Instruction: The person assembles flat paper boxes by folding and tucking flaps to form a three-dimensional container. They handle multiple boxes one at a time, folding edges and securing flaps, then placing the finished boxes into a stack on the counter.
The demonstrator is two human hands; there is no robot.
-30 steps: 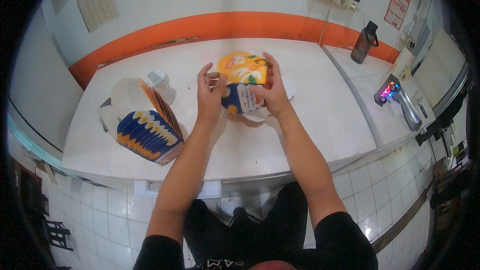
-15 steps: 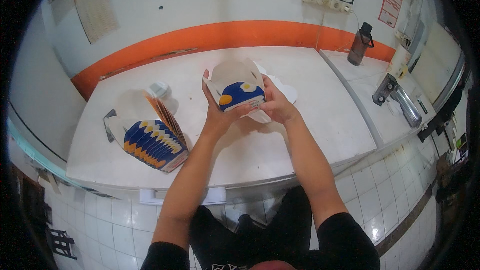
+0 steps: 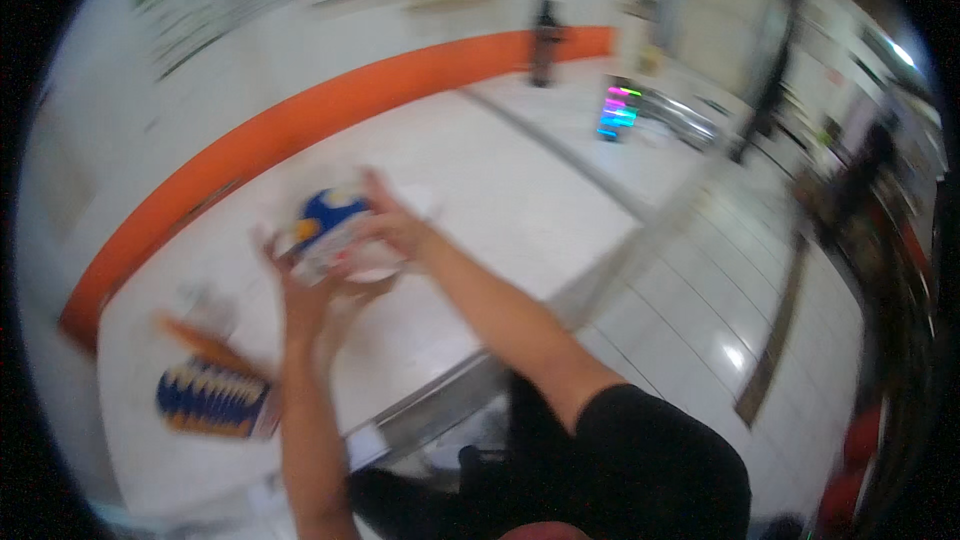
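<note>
Left of centre in the blurred frame, a blue-and-white box [image 3: 330, 230] is gripped by the left hand [image 3: 300, 285] below and right hand [image 3: 395, 230] beside it, and should be kept supported at both sides while folded.

A carton [image 3: 325, 225] sits between the left hand [image 3: 300, 295] and the right hand [image 3: 395, 225], above the counter [image 3: 480, 190]. A stack of flat cartons [image 3: 215, 395] lies on the counter to the left of the left hand, nearer the person. A bottle [image 3: 545, 30] stands far beyond the right hand, against the wall [image 3: 250, 50].
</note>
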